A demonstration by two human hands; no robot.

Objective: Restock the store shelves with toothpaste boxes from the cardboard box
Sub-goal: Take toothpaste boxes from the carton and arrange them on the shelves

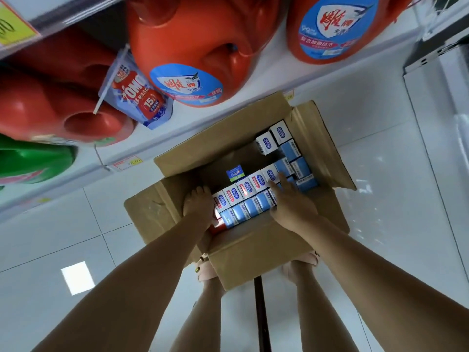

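Pickup step: left hand point(199, 205) curls round end of toothpaste boxes point(250, 190) row; right hand point(291, 201) presses flat-fingered at opposite end. Next: squeeze together, lift.

- The cardboard box point(253, 250) sits on the floor point(76, 224), flaps spread, just in front of the bottom shelf point(266, 80).
- Toothpaste boxes point(243, 196) stand on end in rows inside it, along the near and right sides.
- The left hand point(199, 207) curls over the rows' left end; the right hand point(291, 201) lies flat on top, further right.
- Detergent jugs point(187, 47) lie on the shelf behind the box, a pouch point(137, 97) hanging to their left.
- Both feet point(206, 271) sit under the near flap.
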